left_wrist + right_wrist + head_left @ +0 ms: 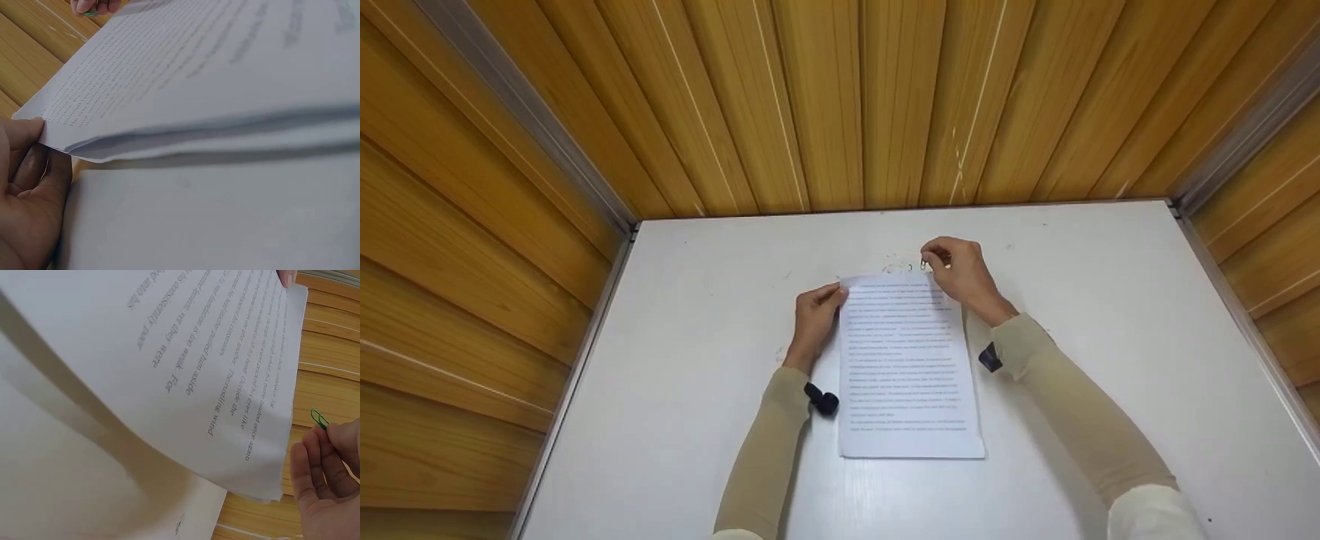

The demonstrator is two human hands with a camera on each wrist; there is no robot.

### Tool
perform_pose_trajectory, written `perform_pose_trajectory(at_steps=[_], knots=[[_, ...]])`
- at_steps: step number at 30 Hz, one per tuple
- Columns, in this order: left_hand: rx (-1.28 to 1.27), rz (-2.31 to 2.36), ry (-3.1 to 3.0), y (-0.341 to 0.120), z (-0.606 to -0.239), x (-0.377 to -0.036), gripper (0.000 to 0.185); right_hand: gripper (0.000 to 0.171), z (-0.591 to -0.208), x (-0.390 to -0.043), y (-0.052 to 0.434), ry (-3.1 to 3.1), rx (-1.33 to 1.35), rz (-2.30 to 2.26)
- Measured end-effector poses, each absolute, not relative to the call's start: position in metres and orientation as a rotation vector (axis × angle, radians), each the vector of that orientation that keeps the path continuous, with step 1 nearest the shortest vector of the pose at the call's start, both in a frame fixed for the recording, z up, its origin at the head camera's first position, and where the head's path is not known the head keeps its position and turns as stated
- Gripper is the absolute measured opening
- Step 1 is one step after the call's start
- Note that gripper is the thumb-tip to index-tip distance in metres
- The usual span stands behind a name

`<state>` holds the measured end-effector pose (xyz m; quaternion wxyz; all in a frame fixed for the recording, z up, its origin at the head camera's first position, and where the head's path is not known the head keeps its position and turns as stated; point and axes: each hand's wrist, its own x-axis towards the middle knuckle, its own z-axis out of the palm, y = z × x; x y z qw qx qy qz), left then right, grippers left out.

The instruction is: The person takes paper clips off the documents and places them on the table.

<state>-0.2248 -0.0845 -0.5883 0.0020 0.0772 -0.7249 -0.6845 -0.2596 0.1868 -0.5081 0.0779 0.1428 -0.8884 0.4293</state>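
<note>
A stack of printed white sheets (907, 360) lies on the white table (697, 300), its far end lifted. My left hand (816, 315) pinches the stack's far left corner (48, 132) between thumb and fingers. My right hand (960, 270) is at the far right corner and pinches a small green paper clip (320, 418) just beyond the paper's top edge (292, 399). In the left wrist view the sheets (197, 84) fan up off the table. The right wrist view shows the printed text (225, 360) close up.
Wooden slat walls (840, 97) enclose the table on three sides, with metal corner strips (532, 120). A few more small clips (896, 267) lie on the table just beyond the paper. Dark wrist-camera mounts (821, 400) sit on both sleeves.
</note>
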Motion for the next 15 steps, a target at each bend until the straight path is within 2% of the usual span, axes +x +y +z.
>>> perform_pose_trajectory(at_steps=[15], knots=[[0.179, -2.129, -2.270, -0.085, -0.590, -0.225, 0.031, 0.013, -0.514, -0.252, 0.221, -2.639, 0.378, 1.284]])
